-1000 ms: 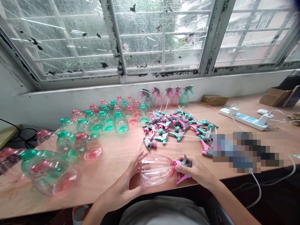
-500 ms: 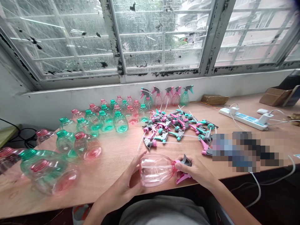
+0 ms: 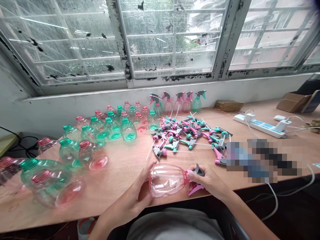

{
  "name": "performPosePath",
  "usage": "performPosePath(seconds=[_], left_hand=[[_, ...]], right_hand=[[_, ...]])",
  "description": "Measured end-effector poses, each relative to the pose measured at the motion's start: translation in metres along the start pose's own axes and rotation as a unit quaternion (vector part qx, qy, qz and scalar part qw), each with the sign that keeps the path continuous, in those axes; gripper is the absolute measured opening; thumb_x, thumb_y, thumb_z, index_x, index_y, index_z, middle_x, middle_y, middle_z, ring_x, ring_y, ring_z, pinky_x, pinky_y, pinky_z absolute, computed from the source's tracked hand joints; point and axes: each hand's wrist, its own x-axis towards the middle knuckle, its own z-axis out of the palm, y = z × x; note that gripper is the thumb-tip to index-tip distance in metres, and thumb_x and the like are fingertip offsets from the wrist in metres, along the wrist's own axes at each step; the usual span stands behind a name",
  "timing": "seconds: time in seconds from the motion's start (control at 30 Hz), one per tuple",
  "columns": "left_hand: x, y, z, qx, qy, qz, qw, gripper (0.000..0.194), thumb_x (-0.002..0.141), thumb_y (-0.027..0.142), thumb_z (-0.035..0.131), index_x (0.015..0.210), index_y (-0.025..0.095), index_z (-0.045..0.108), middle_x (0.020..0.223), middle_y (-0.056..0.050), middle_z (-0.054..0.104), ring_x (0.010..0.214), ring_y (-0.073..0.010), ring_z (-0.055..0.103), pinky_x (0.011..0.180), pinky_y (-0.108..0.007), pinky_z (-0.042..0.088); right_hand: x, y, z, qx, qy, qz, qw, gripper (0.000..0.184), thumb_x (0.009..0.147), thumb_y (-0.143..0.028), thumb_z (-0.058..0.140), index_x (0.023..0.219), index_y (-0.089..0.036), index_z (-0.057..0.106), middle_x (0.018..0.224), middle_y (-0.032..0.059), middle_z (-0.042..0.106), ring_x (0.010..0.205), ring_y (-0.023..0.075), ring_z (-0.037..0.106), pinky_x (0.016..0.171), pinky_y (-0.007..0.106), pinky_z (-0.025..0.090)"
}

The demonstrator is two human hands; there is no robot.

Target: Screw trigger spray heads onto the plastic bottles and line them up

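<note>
A clear pink spray bottle (image 3: 167,181) lies sideways between my hands, just above the table's front edge. My left hand (image 3: 142,186) is wrapped round its base end. At the neck, my right hand (image 3: 206,181) grips the grey and pink trigger sprayer (image 3: 196,189), whose pink collar sits at the bottle's mouth. How far the collar is screwed on cannot be made out under the fingers. Beyond the bottle lies a heap of loose trigger sprayers (image 3: 190,141) in pink, green and grey, with thin white tubes.
Many open pink and green bottles (image 3: 128,130) stand on the left of the wooden table (image 3: 120,180). Several bottles with sprayers fitted (image 3: 178,103) line the wall. To the right are a white power strip (image 3: 260,126), a brown packet (image 3: 228,106), a cardboard box (image 3: 295,100) and cables.
Hardly anything differs. The bottle appears turned slightly about its long axis, while both hands keep their places on it.
</note>
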Motion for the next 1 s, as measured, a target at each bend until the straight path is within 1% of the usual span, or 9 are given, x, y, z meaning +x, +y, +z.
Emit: performPosePath(seconds=[0.2, 0.37, 0.47, 0.57, 0.63, 0.73, 0.8, 0.9, 1.0], left_hand=[[-0.005, 0.003, -0.004, -0.099, 0.005, -0.024, 0.995, 0.093, 0.09, 0.055, 0.07, 0.163, 0.04, 0.014, 0.173, 0.0, 0.018, 0.158, -0.0358, 0.015, 0.128, -0.057, 0.014], [-0.007, 0.01, -0.002, -0.215, -0.003, -0.054, 0.975, 0.075, 0.095, 0.063, 0.056, 0.16, 0.035, 0.032, 0.168, -0.004, 0.034, 0.156, -0.0378, 0.023, 0.125, -0.054, 0.028], [-0.009, 0.013, 0.001, -0.22, -0.002, -0.06, 0.974, 0.08, 0.093, 0.051, 0.069, 0.16, 0.039, 0.027, 0.165, -0.006, 0.04, 0.148, -0.0378, 0.041, 0.117, -0.05, 0.044], [-0.011, 0.012, 0.002, -0.059, 0.068, 0.001, 0.996, 0.09, 0.084, 0.035, 0.083, 0.157, 0.042, 0.03, 0.166, -0.007, 0.037, 0.15, -0.0375, 0.038, 0.122, -0.049, 0.037], [-0.012, 0.011, 0.0, 0.029, 0.09, 0.035, 0.995, 0.086, 0.088, 0.03, 0.079, 0.157, 0.043, 0.028, 0.168, -0.007, 0.033, 0.152, -0.0371, 0.034, 0.125, -0.052, 0.03], [-0.013, 0.012, -0.002, 0.011, 0.078, 0.054, 0.995, 0.099, 0.083, 0.04, 0.083, 0.159, 0.047, 0.021, 0.172, -0.004, 0.023, 0.153, -0.04, 0.03, 0.124, -0.054, 0.03], [-0.012, 0.015, -0.002, -0.07, 0.076, 0.051, 0.993, 0.105, 0.073, 0.055, 0.086, 0.159, 0.045, 0.025, 0.171, -0.005, 0.026, 0.151, -0.0441, 0.032, 0.121, -0.053, 0.037], [-0.009, 0.023, 0.0, -0.199, 0.103, 0.008, 0.974, 0.074, 0.089, 0.067, 0.062, 0.152, 0.031, 0.045, 0.156, -0.013, 0.049, 0.132, -0.043, 0.056, 0.104, -0.048, 0.055], [-0.008, 0.03, 0.005, -0.25, 0.148, -0.011, 0.957, 0.052, 0.094, 0.059, 0.059, 0.137, 0.028, 0.059, 0.144, -0.012, 0.059, 0.115, -0.0366, 0.066, 0.092, -0.041, 0.06]], right_hand=[[-0.013, -0.003, 0.008, -0.097, 0.066, -0.069, 0.991, 0.034, 0.085, -0.051, 0.077, 0.081, -0.017, 0.074, 0.066, 0.0029, 0.077, 0.058, 0.0202, 0.071, 0.054, 0.027, 0.055], [-0.032, -0.011, 0.011, -0.244, 0.109, -0.271, 0.925, 0.027, 0.076, -0.03, 0.089, 0.099, -0.021, 0.079, 0.082, 0.0033, 0.082, 0.07, 0.022, 0.074, 0.069, 0.028, 0.055], [-0.033, -0.015, 0.014, -0.162, 0.078, -0.182, 0.967, 0.024, 0.077, -0.034, 0.088, 0.096, -0.021, 0.078, 0.08, 0.0037, 0.081, 0.07, 0.0219, 0.074, 0.068, 0.028, 0.054], [-0.029, -0.016, 0.018, 0.021, 0.024, -0.001, 0.999, 0.034, 0.085, -0.051, 0.077, 0.08, -0.018, 0.072, 0.065, 0.0042, 0.076, 0.061, 0.0209, 0.071, 0.062, 0.028, 0.055], [-0.028, -0.016, 0.02, 0.075, 0.014, 0.032, 0.997, 0.04, 0.084, -0.056, 0.075, 0.075, -0.018, 0.069, 0.061, 0.0043, 0.074, 0.06, 0.0214, 0.07, 0.061, 0.03, 0.056], [-0.033, -0.017, 0.023, -0.044, 0.086, -0.075, 0.993, 0.032, 0.08, -0.051, 0.081, 0.08, -0.02, 0.073, 0.065, 0.0042, 0.075, 0.059, 0.0232, 0.07, 0.057, 0.031, 0.055], [-0.037, -0.017, 0.027, -0.185, 0.124, -0.222, 0.949, 0.024, 0.077, -0.042, 0.086, 0.089, -0.023, 0.075, 0.069, 0.0045, 0.077, 0.059, 0.0248, 0.07, 0.058, 0.034, 0.054], [-0.039, -0.016, 0.04, -0.305, 0.096, -0.41, 0.855, 0.037, 0.076, -0.029, 0.089, 0.108, -0.025, 0.071, 0.076, 0.0075, 0.08, 0.06, 0.0269, 0.071, 0.059, 0.037, 0.055], [-0.036, -0.013, 0.056, -0.252, 0.072, -0.44, 0.859, 0.035, 0.082, -0.032, 0.084, 0.113, -0.024, 0.068, 0.076, 0.0088, 0.078, 0.062, 0.027, 0.071, 0.058, 0.035, 0.056]])
